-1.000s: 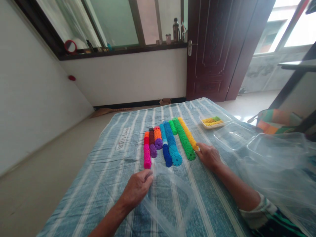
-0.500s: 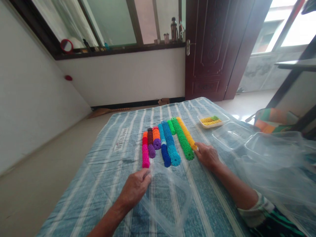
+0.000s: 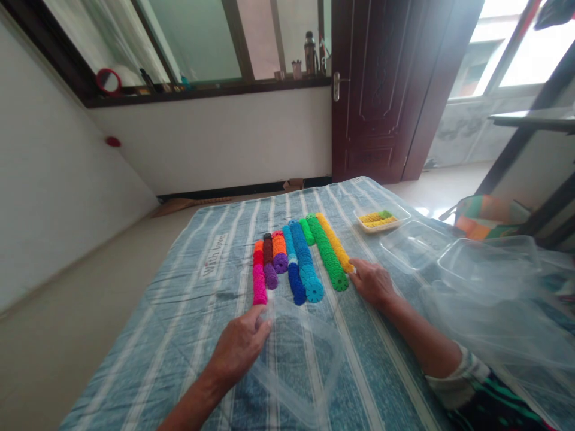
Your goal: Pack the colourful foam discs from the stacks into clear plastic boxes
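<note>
Rows of stacked plastic snowflake discs lie side by side on the striped cloth. My left hand point(image 3: 240, 340) is closed on the corner of a clear plastic container point(image 3: 332, 374), close to the near end of the pink and orange stack point(image 3: 259, 276). My right hand point(image 3: 374, 282) has its fingers closed at the near end of the long yellow stack point(image 3: 335, 242); its fingertips are partly hidden. Beside the yellow one runs a long green stack point(image 3: 327, 256). Further left lie a blue stack point(image 3: 306, 263), a light-to-dark-blue stack point(image 3: 293, 269), and shorter orange-purple point(image 3: 279, 251) and brown-purple point(image 3: 268, 263) stacks.
A clear box with yellow and green discs point(image 3: 378, 219) stands at the far right of the striped cloth point(image 3: 179, 311). Clear lids and containers point(image 3: 489, 263) lie to the right. Beyond are a dark red door point(image 3: 377, 90) and a windowsill holding a thermos point(image 3: 310, 55).
The whole view has shifted slightly, so everything appears a little further left. Both hands keep their places by the container and the yellow stack.
</note>
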`<state>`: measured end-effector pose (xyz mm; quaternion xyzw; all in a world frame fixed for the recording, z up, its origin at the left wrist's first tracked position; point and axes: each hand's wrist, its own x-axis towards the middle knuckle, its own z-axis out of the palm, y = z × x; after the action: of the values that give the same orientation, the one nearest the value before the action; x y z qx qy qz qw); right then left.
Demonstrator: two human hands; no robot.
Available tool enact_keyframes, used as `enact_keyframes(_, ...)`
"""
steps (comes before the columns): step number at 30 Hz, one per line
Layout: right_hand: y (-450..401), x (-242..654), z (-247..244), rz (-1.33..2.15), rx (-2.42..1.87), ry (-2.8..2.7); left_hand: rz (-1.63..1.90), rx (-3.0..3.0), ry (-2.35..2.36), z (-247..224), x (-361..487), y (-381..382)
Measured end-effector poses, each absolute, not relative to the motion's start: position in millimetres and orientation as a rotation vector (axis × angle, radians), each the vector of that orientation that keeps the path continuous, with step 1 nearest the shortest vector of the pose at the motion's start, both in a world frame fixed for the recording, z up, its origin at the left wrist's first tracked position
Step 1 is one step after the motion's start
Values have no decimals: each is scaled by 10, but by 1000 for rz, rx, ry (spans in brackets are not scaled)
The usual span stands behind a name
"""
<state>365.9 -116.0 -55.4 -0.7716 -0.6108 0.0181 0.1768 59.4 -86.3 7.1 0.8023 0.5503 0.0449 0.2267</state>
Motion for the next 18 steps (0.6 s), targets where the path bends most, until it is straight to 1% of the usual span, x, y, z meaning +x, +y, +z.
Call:
enact_keyframes(6,-1154,3673,-566,71,-2155,-1722,23,2305,1598,206,612,-883)
enact_keyframes(11,-1167,3687,-577,81,-2084,-1674,185,2451,1626,415,653,-822)
enact_keyframes(15,-1187,3697,-585,93,-1974,-1621,323,2547,1426,625,804,-670)
enact_keyframes(18,-1200,3701,-581,166,-1874,-1624,343,2573,1191,747,1042,-502)
